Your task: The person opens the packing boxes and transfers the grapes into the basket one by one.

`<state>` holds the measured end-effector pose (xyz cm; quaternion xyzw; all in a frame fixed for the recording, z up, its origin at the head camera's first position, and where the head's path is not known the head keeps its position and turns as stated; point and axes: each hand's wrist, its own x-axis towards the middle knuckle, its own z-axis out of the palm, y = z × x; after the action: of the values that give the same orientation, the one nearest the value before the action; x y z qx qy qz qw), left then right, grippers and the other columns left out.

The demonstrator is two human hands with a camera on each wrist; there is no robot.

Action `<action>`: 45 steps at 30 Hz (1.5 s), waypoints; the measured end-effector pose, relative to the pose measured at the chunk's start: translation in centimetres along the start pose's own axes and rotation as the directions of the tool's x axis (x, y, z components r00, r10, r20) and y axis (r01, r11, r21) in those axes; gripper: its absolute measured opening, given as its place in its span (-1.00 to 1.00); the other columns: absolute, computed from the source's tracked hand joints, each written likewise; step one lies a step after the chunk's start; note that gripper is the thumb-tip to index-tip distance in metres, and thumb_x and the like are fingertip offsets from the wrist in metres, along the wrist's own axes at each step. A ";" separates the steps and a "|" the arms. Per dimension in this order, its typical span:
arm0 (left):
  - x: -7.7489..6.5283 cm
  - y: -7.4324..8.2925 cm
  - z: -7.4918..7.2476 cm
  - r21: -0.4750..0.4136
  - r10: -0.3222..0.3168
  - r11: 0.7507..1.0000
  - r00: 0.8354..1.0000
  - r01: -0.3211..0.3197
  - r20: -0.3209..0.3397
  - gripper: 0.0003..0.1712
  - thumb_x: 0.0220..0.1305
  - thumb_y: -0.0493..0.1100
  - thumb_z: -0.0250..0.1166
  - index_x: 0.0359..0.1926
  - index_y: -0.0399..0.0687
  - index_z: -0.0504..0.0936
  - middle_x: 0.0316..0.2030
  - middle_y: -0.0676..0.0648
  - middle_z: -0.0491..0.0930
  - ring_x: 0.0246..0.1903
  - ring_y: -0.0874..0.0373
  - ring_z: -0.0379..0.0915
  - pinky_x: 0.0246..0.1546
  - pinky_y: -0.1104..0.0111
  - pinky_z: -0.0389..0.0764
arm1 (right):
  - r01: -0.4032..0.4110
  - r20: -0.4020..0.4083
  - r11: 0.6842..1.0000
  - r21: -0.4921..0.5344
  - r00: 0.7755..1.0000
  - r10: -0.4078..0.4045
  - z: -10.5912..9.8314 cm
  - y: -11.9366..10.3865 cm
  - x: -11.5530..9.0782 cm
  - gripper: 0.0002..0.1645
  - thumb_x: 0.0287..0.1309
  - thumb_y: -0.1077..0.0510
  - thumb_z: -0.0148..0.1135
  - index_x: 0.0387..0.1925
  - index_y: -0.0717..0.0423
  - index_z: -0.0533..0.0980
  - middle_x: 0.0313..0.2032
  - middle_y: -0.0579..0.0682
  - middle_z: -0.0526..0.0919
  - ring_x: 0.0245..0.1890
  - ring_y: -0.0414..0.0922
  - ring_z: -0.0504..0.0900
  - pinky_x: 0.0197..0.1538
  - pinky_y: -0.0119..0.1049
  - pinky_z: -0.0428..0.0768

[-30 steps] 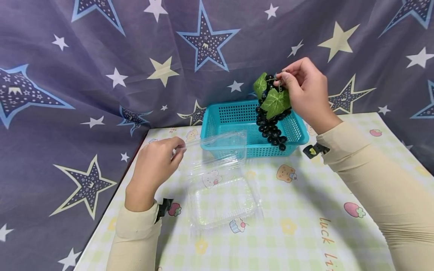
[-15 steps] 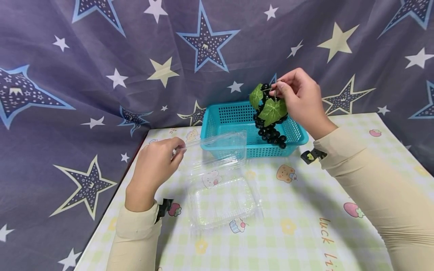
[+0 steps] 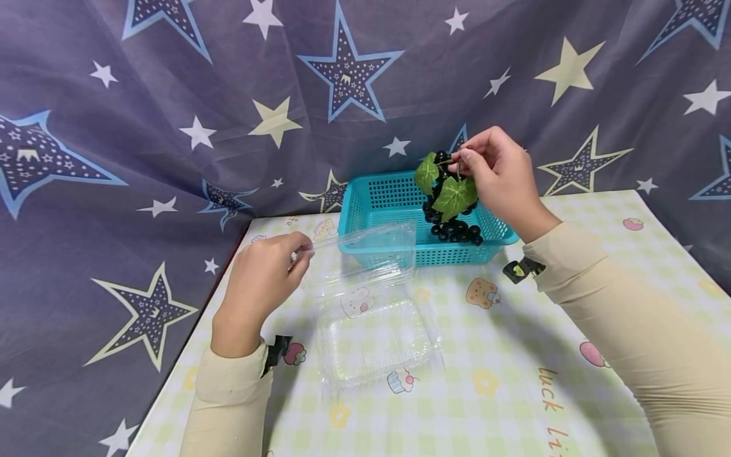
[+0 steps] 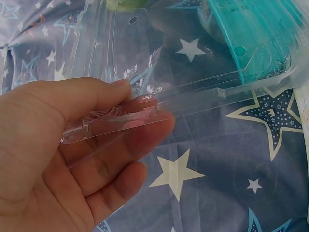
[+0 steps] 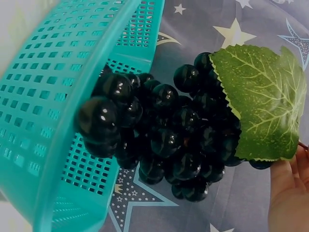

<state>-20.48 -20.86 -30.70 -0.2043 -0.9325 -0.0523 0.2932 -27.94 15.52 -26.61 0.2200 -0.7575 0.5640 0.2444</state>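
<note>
My right hand (image 3: pixel 502 174) pinches the stem of a bunch of black grapes (image 3: pixel 454 228) with green leaves (image 3: pixel 455 197). The bunch hangs over the right part of a turquoise plastic basket (image 3: pixel 377 193), its lower grapes down inside the rim. In the right wrist view the grapes (image 5: pixel 166 140) lie against the basket's edge (image 5: pixel 58 140). My left hand (image 3: pixel 259 282) pinches the lid edge of a clear plastic clamshell box (image 3: pixel 377 336), whose lid stands raised. The left wrist view has that lid (image 4: pixel 193 99) between thumb and fingers.
A table with a checked, cartoon-printed cloth (image 3: pixel 514 381) lies under everything. Behind it hangs a dark curtain with stars (image 3: pixel 365 95), close to the basket's back. The clamshell's base sits in front of the basket, with its raised lid overlapping the basket's front left in view.
My right hand has come down and slightly left, lowering the grape bunch further into the basket. The left hand and the clamshell box have stayed in place.
</note>
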 end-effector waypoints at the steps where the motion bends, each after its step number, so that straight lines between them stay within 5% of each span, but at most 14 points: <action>1: 0.0 0.0 0.0 0.001 0.000 1.000 1.000 0.000 0.000 -0.94 0.21 -0.11 0.24 -0.31 0.17 0.63 -0.45 0.13 0.64 -0.61 0.18 0.44 -0.56 0.25 0.46 | 0.000 0.003 1.000 0.008 1.000 0.000 0.0 0.2 0.0 -0.83 0.31 0.21 0.08 -0.13 0.24 0.46 -0.17 0.24 0.64 -0.21 -0.01 0.69 -0.12 -0.39 0.60; 20: 0.1 0.0 -0.1 0.002 0.005 1.000 1.000 -0.005 0.002 -0.95 0.22 -0.11 0.24 -0.32 0.16 0.63 -0.47 0.14 0.63 -0.62 0.19 0.42 -0.56 0.25 0.46 | -0.012 0.039 1.000 0.009 0.999 0.012 0.9 0.4 -0.6 -0.82 0.32 0.22 0.06 -0.12 0.27 0.44 -0.17 0.25 0.62 -0.20 0.01 0.69 -0.09 -0.34 0.61; 32: 0.1 0.0 -0.1 0.002 -0.003 1.000 1.000 0.003 0.011 -0.95 0.21 -0.11 0.24 -0.32 0.17 0.63 -0.46 0.14 0.63 -0.61 0.17 0.44 -0.55 0.23 0.46 | -0.024 0.075 0.998 -0.054 0.997 0.028 1.5 3.8 -0.2 -0.81 0.31 0.10 0.07 -0.11 0.09 0.45 -0.19 0.00 0.66 -0.21 -0.16 0.68 -0.08 -0.37 0.61; 45: 0.0 0.0 -0.2 0.002 -0.013 1.000 1.000 0.013 0.020 -0.94 0.22 -0.09 0.23 -0.32 0.18 0.63 -0.46 0.15 0.63 -0.60 0.17 0.45 -0.53 0.22 0.47 | -0.081 0.149 0.996 -0.037 0.985 0.085 2.3 1.0 -0.8 -0.81 0.34 0.23 0.04 -0.10 0.27 0.42 -0.14 0.24 0.61 -0.17 -0.01 0.68 -0.05 -0.30 0.61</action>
<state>-20.39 -20.89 -30.55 -0.1984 -0.9367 -0.0514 0.2837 -28.24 13.65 -28.42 0.2264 -0.7910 0.5436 0.1661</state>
